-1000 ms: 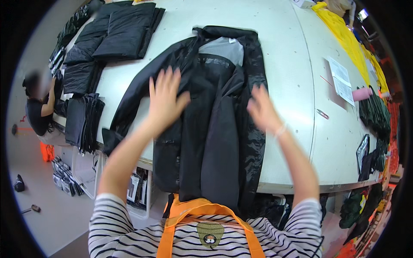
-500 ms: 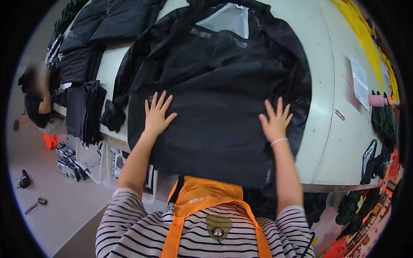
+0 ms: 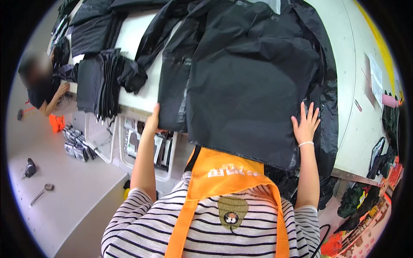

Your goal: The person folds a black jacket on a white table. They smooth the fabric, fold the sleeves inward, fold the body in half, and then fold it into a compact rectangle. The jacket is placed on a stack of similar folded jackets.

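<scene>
A: Jacket (image 3: 254, 77)?
B: Black, on a white table (image 3: 142, 92).
A: The apron (image 3: 223, 176)?
B: Orange, over a black-and-white striped shirt (image 3: 142, 223). Yellow cloth (image 3: 380, 38) along the far edge.

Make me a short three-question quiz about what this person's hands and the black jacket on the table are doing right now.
1. True or false: the right hand lies flat, fingers spread, on the black jacket.
2. Where is the left hand? A) at the jacket's left edge, by the table's near edge B) on the sheet of paper C) on the orange apron
3. Fill in: left of the jacket, a stack of folded dark ______ lies on the white table.

Key: 1 true. 2 A. 3 garments.
</scene>
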The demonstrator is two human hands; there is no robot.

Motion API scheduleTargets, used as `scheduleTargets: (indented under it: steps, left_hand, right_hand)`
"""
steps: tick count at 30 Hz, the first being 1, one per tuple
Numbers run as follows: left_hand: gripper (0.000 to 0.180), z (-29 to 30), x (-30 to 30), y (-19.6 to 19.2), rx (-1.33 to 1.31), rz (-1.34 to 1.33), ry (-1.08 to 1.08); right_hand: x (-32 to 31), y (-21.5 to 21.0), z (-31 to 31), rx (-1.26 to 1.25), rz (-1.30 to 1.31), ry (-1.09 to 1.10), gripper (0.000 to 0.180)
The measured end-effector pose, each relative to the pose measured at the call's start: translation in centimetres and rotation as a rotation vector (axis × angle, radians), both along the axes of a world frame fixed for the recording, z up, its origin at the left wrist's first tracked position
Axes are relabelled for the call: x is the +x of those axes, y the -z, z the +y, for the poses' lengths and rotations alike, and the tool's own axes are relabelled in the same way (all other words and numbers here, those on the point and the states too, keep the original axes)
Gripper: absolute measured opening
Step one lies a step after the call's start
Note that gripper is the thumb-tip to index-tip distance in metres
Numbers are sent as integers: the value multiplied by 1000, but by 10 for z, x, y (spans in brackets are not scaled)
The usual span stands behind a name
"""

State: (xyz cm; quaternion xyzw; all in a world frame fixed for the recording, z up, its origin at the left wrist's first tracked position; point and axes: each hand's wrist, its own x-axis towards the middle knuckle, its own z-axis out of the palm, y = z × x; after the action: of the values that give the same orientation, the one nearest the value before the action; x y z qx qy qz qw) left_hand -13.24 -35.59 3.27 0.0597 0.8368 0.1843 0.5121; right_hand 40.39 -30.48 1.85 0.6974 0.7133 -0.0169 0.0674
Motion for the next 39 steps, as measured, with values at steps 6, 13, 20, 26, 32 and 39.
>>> scheduleTargets:
  steps: [6,13,20,26,32,39]
  left_hand:
    - [31,-20,-2,-7,441,-753,-444]
    - [21,5,-58,-110,1529,554,-604]
    - [29,-16,261,-126,1294,700,1429]
    - [23,-70,251,-15,714,615,1476]
    - [21,-55,294,-30,305,66,699]
    - [41,-45,374,-41,71,-638,85]
  right_hand:
    - [49,15,8,-48,29,-45,65]
    - [57,14,5,42,68,-74,64]
    - [80,-1,14,-195,452,-85,67]
    - [295,2,136,299,828,156,38]
    - [533,116,173,381,197,256,44]
    - [416,50,183,159,30,359,24]
